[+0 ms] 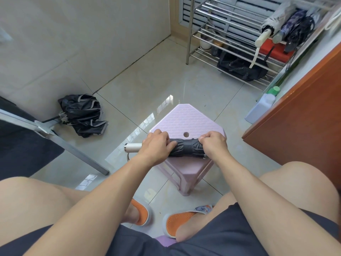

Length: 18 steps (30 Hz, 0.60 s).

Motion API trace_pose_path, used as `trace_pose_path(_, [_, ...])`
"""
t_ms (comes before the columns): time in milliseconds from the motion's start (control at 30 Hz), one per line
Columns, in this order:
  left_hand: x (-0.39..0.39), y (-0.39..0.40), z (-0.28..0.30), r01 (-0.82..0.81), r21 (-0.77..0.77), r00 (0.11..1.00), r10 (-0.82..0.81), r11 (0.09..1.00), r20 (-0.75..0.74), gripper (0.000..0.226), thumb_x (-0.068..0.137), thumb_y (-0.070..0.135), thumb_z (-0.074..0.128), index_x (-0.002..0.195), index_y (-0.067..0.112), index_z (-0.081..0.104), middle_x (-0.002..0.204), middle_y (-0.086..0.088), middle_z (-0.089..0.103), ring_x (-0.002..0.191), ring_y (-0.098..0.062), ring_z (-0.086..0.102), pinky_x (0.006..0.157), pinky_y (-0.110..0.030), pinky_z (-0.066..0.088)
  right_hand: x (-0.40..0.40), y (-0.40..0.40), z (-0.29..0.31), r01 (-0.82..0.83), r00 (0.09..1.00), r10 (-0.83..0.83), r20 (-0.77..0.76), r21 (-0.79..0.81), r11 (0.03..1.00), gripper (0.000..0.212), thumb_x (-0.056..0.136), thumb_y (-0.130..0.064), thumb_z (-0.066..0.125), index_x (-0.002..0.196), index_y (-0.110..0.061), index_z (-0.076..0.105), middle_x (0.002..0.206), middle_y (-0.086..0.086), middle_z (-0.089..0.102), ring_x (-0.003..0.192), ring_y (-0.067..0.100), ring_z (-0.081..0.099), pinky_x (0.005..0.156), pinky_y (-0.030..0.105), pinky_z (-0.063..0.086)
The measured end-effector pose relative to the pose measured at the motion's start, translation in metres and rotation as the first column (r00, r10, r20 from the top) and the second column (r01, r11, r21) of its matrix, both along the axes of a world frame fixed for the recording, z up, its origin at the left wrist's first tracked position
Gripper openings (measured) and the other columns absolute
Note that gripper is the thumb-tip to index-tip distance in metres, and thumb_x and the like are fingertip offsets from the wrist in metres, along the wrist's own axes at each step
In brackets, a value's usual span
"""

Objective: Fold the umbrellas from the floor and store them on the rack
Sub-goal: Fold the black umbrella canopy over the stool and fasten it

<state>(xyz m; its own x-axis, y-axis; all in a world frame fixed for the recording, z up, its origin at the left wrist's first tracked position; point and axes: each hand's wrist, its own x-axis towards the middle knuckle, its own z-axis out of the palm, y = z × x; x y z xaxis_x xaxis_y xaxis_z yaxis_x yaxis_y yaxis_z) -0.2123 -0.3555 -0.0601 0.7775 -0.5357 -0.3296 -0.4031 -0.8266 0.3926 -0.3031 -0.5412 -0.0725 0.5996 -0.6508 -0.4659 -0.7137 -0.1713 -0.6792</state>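
Black folded umbrella (pixel 184 147) lies crosswise on the near edge of a pink plastic stool (pixel 186 119), its white handle (pixel 133 146) sticking out past the stool's left side; left hand (pixel 156 145) curled round the umbrella at the handle end; right hand (pixel 214 143) gripping the canopy end, thumb and fingers pinching the bunched fabric beside the strap; second black umbrella (pixel 84 114), loose and unfolded, on the floor tiles near the left wall, well apart from the stool; metal rack (pixel 230 41) at far right with three folded umbrellas (pixel 287 24) on an upper shelf, a black bag (pixel 241 68) on the bottom shelf; person seated, orange slippers (pixel 160 217) below.
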Motion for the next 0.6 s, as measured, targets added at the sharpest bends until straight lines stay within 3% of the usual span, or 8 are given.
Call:
trace_pose_path(100, [0.003, -0.01, 0.001, -0.029, 0.052, 0.999, 0.03, 0.998, -0.015, 0.029, 0.1, 0.047, 0.048, 0.081, 0.025, 0.051, 0.1, 0.002, 0.047, 0.107, -0.028, 0.048, 0.087, -0.042, 0.041, 0.0, -0.003, 0.004, -0.05, 0.998, 0.051, 0.044, -0.013, 0.999, 0.013, 0.089, -0.023, 0.067, 0.078, -0.016, 0.069, 0.082, -0.005, 0.066, 0.089, 0.022, 0.062, 0.078, 0.03, 0.049])
trace_pose_path(167, [0.008, -0.015, 0.003, -0.053, 0.068, 0.997, 0.056, 0.996, -0.048, 0.023, 0.101, 0.043, 0.048, 0.086, 0.027, 0.055, 0.103, 0.002, 0.047, 0.113, -0.029, 0.047, 0.087, -0.041, 0.038, -0.002, -0.002, 0.007, -0.125, 0.992, 0.127, 0.027, -0.067, 0.99, 0.011, 0.091, -0.028, 0.065, 0.089, -0.018, 0.069, 0.086, -0.009, 0.064, 0.083, 0.017, 0.059, 0.07, 0.028, 0.044])
trace_pose_path(300, [0.007, -0.018, 0.0, -0.112, 0.055, 0.99, 0.116, 0.992, -0.08, 0.018, 0.093, 0.039, 0.052, 0.08, 0.027, 0.053, 0.104, 0.002, 0.052, 0.113, -0.028, 0.047, 0.085, -0.04, 0.033, -0.004, -0.001, 0.006, -0.232, 0.972, 0.233, -0.008, -0.117, 0.966, 0.022, 0.081, -0.052, 0.071, 0.082, -0.031, 0.066, 0.101, -0.01, 0.066, 0.105, 0.019, 0.055, 0.086, 0.033, 0.048])
trace_pose_path(367, [0.002, -0.019, -0.004, -0.173, 0.016, 0.978, 0.174, 0.985, -0.116, 0.011, 0.089, 0.041, 0.054, 0.09, 0.03, 0.054, 0.109, 0.005, 0.054, 0.116, -0.024, 0.044, 0.091, -0.041, 0.031, 0.0, -0.002, 0.011, -0.283, 0.959, 0.277, -0.063, -0.118, 0.952, 0.024, 0.08, -0.051, 0.076, 0.079, -0.03, 0.064, 0.1, -0.007, 0.065, 0.107, 0.023, 0.056, 0.087, 0.034, 0.05])
trace_pose_path(467, [-0.004, -0.019, -0.01, -0.162, -0.021, 0.979, 0.158, 0.987, -0.129, 0.039, 0.088, 0.053, 0.052, 0.126, 0.042, 0.054, 0.128, 0.01, 0.055, 0.129, -0.019, 0.04, 0.107, -0.041, 0.021, 0.004, -0.002, 0.018, -0.379, 0.921, 0.361, -0.148, -0.121, 0.917, 0.02, 0.082, -0.04, 0.078, 0.078, -0.028, 0.062, 0.093, -0.007, 0.064, 0.098, 0.026, 0.061, 0.079, 0.034, 0.054])
trace_pose_path(600, [-0.015, -0.001, -0.017, -0.027, -0.021, 0.996, 0.025, 0.999, -0.083, 0.046, 0.089, 0.069, 0.051, 0.13, 0.048, 0.059, 0.125, 0.012, 0.059, 0.127, -0.018, 0.044, 0.103, -0.04, 0.019, -0.01, 0.0, 0.015, -0.436, 0.891, 0.422, -0.166, -0.054, 0.899, 0.02, 0.08, -0.03, 0.081, 0.076, -0.025, 0.062, 0.094, -0.009, 0.067, 0.093, 0.017, 0.064, 0.086, 0.039, 0.055])
